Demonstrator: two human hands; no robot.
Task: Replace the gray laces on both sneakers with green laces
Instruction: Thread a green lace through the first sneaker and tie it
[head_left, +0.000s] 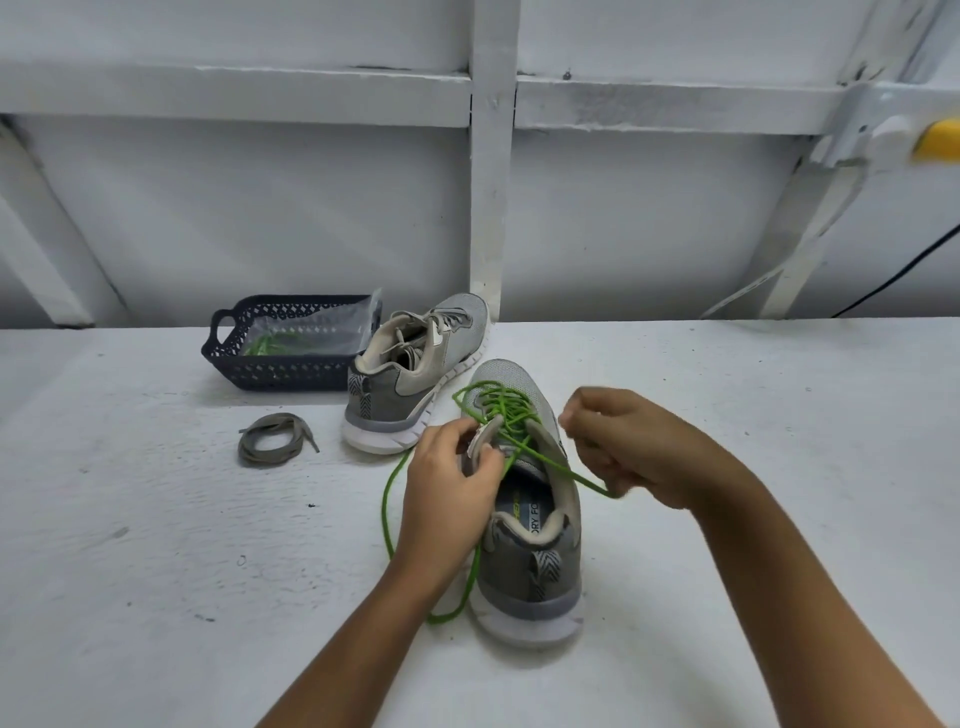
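on white table (156, 519), left hand (447, 483) pinching near sneaker (540, 571); right hand (634, 447) blurred, fingers curled round green lace (511, 415)

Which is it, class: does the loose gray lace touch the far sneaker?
Apart. The head view shows a strip of bare table between the coiled gray lace and the far sneaker.

I have both bare forearms coming in from the bottom edge and angling toward each other. My left hand (452, 483) lies back-up with a straight wrist, its thumb and curled fingers pinching a pale flap on the near sneaker (530, 571). My right hand (634, 452) sits just beside it, slightly blurred. Its fingers are curled round the green lace (582, 480), and its thumb and forefinger tips meet at the top.
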